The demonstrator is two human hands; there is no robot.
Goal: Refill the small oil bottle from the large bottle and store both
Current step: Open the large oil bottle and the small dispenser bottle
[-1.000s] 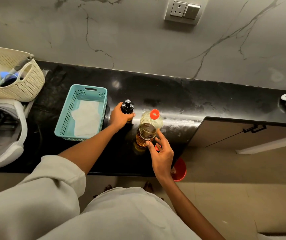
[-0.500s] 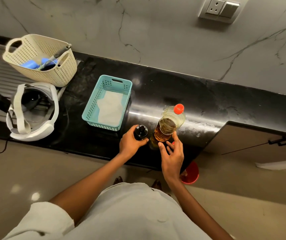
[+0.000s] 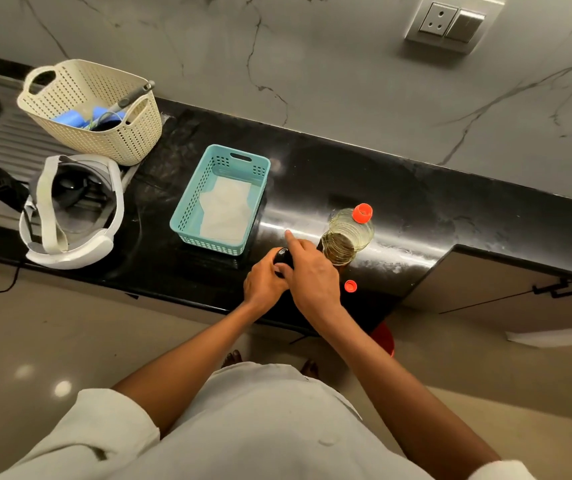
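The small dark oil bottle [image 3: 282, 257] stands near the front edge of the black counter [image 3: 416, 209]. My left hand [image 3: 263, 284] grips its body. My right hand [image 3: 308, 271] covers its black top with the fingers around it and the index finger stretched out. Just to the right stands the large clear bottle [image 3: 348, 235] with a red cap and amber oil in its lower part, free of both hands. A small red cap-like object [image 3: 350, 286] lies on the counter beside my right hand.
A teal basket [image 3: 191, 202] lined with white paper sits left of the bottles. Further left are a cream basket [image 3: 132, 133] with utensils and a white headset [image 3: 69, 237]. A red bucket [image 3: 383, 337] stands on the floor below the counter edge.
My right hand left the large bottle and moved onto the small bottle's top. A small red object now shows on the counter where that hand was. The camera view shifted left.
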